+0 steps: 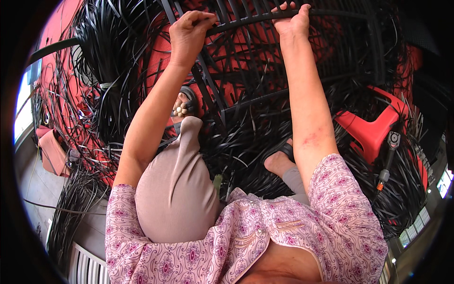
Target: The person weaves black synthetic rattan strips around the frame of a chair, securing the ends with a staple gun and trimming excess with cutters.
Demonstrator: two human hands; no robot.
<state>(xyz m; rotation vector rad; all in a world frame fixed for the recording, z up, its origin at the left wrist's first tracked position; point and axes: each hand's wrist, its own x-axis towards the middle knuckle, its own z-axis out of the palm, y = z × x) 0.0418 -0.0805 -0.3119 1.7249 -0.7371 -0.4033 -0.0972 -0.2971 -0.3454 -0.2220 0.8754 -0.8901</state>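
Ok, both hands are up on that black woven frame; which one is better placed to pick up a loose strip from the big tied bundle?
Probably the left hand: it grips the frame nearest the tied bundle of black strips. The right hand is farther away.

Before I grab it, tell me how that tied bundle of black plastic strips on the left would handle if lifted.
The bundle of black strips would probably flop: its loose ends already curve and droop away from the pale tie. It looks light for its bulk, being thin flat strands. Stray ends may snag the loose strips on the floor.
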